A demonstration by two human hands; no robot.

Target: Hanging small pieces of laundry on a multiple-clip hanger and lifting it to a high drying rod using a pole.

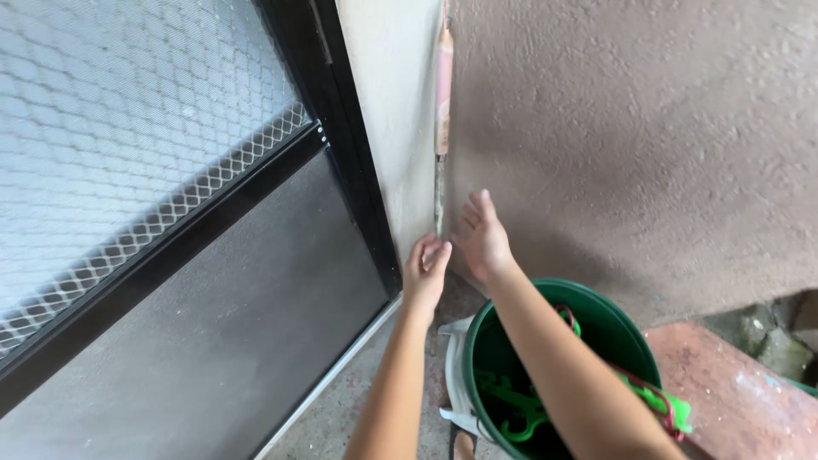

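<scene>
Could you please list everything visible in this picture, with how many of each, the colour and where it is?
screen door: one, black frame with grey mesh, left half of the view
wall: one, rough brown plaster, right; a cream strip beside the door
pole: one, pinkish with a grey lower end, upright in the wall corner
bucket: one, green, bottom centre under the right forearm
hangers: green plastic, inside the bucket; count unclear
ledge: one, reddish, bottom right
left hand: one, at the pole's lower end, fingers curled; contact unclear
right hand: one, open, just right of the pole
</scene>
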